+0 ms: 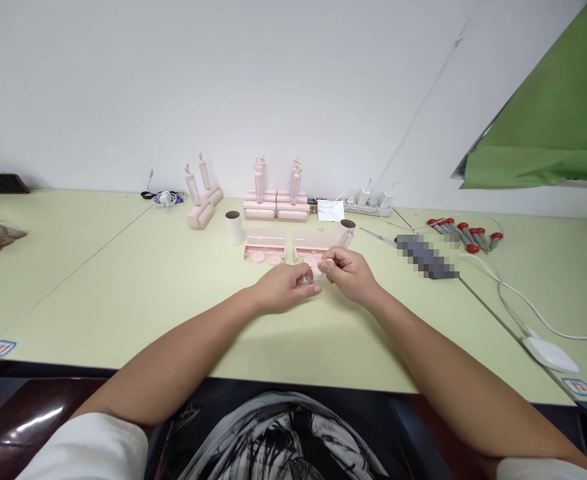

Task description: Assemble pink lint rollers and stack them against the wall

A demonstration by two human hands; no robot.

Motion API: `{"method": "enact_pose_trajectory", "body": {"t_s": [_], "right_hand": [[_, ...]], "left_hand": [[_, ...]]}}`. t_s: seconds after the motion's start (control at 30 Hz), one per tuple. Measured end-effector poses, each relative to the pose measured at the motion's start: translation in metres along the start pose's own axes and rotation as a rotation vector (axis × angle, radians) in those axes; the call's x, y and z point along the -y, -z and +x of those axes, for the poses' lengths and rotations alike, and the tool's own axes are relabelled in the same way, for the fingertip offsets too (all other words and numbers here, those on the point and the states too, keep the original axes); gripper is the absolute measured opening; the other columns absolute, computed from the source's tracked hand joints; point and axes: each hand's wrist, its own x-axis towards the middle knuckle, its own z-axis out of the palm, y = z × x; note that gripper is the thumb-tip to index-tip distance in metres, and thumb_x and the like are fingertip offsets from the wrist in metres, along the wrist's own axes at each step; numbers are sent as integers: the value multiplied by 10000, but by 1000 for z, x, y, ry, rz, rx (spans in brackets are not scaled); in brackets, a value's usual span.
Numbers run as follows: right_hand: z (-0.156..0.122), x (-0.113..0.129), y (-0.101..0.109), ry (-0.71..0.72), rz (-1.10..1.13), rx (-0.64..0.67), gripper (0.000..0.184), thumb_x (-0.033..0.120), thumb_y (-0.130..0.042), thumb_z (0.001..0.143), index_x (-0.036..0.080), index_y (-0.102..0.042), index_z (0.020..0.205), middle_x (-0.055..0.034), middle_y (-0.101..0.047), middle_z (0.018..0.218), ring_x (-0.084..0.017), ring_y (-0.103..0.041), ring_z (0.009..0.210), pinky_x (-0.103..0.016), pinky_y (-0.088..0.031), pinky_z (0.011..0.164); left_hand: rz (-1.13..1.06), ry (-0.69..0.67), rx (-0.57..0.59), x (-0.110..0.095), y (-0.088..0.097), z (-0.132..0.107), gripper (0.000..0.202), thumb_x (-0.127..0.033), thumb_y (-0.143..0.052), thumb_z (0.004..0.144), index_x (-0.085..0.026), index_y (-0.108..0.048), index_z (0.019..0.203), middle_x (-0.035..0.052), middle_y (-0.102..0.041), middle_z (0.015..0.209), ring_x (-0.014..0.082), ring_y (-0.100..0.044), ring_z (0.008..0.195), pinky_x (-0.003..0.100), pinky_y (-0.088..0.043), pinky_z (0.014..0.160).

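My left hand point(286, 287) and my right hand point(349, 272) meet over the pale green table point(123, 287), fingers curled and pinched together on a small clear or pale piece point(307, 279) that I cannot make out. Just beyond the hands lie two flat pink trays point(265, 244) point(315, 243) with round pink parts in them. A cardboard tube point(234, 227) stands upright to the left of the trays, and another tube point(347, 230) stands to their right.
Stacks of pink roller-like parts point(276, 200) and upright pink handles point(197, 190) stand by the wall. Red-handled screwdrivers point(466, 233), a power strip point(368, 203), a white cable and a white device point(548, 353) lie on the right. A green cloth point(548, 127) hangs at upper right.
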Motion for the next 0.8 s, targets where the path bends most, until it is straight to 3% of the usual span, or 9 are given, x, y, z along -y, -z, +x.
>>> {"method": "enact_pose_trajectory", "body": {"t_s": [0.1, 0.17, 0.37, 0.63, 0.8], "right_hand": [[5, 4, 2, 3, -19, -81, 437, 627, -565, 845, 205, -558, 730, 9, -500, 571, -135, -432, 532, -277, -350, 516], [11, 8, 1, 8, -23, -65, 398, 580, -553, 871, 197, -584, 765, -8, -542, 624, -142, -458, 557, -283, -368, 534], [42, 28, -18, 68, -225, 210, 242, 389, -534, 892, 194, -664, 952, -11, -603, 731, -154, -512, 647, -282, -382, 609], [114, 56, -79, 96, -455, 240, 142, 269, -594, 753, 186, -550, 647, 25, -523, 599, -121, -439, 584, -254, -290, 558], [135, 63, -105, 62, -630, 368, 167, 233, -596, 752, 182, -533, 605, -2, -556, 606, -129, -458, 596, -268, -273, 550]], "left_hand": [[39, 39, 33, -1, -1, 1, 341, -534, -525, 877, -197, -573, 888, -14, -608, 765, 142, -556, 680, 258, -373, 588], [70, 42, 62, -2, -2, 1, 330, -523, -528, 872, -199, -579, 905, -1, -638, 803, 155, -580, 697, 265, -374, 584], [192, -3, 127, -3, -5, 3, 276, -469, -548, 851, -205, -602, 914, 36, -675, 843, 204, -619, 724, 306, -359, 559], [182, 4, 161, 0, -6, 6, 329, -504, -540, 849, -212, -605, 986, 65, -693, 936, 238, -646, 801, 320, -379, 574], [164, 2, 185, 0, -7, 8, 313, -503, -525, 835, -220, -597, 948, 66, -692, 961, 242, -647, 831, 312, -374, 572]]}}
